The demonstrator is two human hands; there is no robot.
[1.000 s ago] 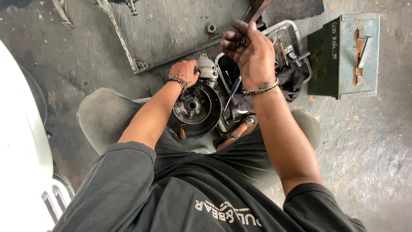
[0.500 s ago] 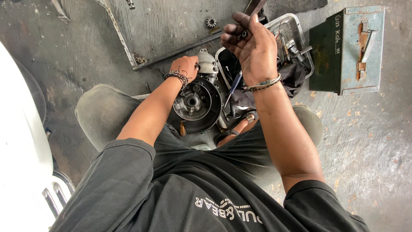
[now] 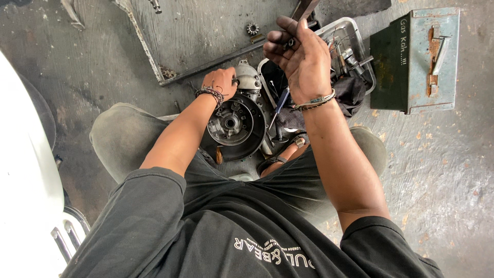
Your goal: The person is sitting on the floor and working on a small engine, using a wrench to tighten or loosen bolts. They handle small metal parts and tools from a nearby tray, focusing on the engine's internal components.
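The person sits on the concrete floor (image 3: 447, 170) with a round metal engine casing (image 3: 235, 125) between the knees, its open circular face turned upward. The left hand (image 3: 220, 82) rests on the casing's upper grey housing (image 3: 248, 77), fingers curled closed over its edge; a beaded bracelet sits at that wrist. The right hand (image 3: 301, 56) is raised above the work, well clear of the casing, fingers pinched together on a dark metal tool (image 3: 304, 9) whose shaft rises out of the fist toward the top edge of the view; the tool's kind cannot be told. Below that hand lies a metal tray (image 3: 355, 28) holding mixed tools and a dark rag (image 3: 352, 95). A blue-handled screwdriver (image 3: 278, 105) lies just beside the casing. A green metal box (image 3: 417, 59) stands right of the tray. A small gear (image 3: 252, 28) lies on a grey board (image 3: 206, 31) beyond the casing.
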